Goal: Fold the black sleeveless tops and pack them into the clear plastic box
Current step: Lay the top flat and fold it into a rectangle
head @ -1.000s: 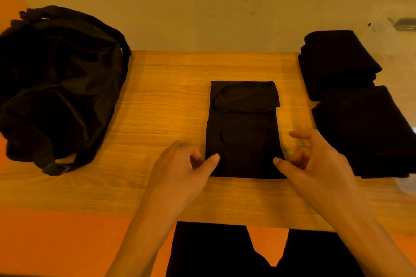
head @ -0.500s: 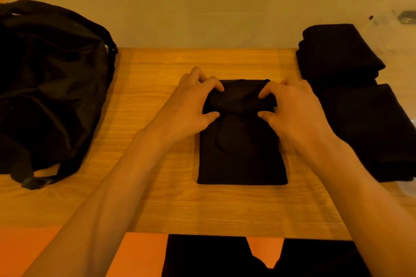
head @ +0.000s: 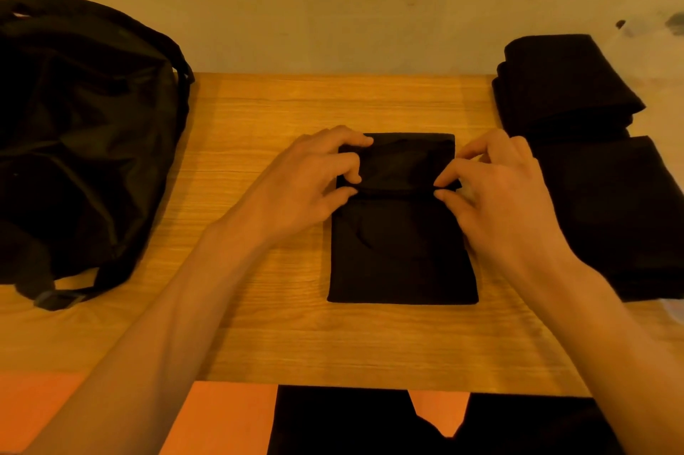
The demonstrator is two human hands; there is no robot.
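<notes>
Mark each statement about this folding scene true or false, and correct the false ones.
1. The left hand and the right hand both pinch the black top at its far, folded-over part. True.
2. A black bag sits at the left end of the wooden table. True.
3. The right hand holds nothing. False: its fingers pinch the top's right edge.
4. Folded tops are stacked on the bag. False: the folded black tops lie at the table's right side, apart from the bag.
5. The black top hangs over the table's near edge. False: it lies flat, short of that edge.
</notes>
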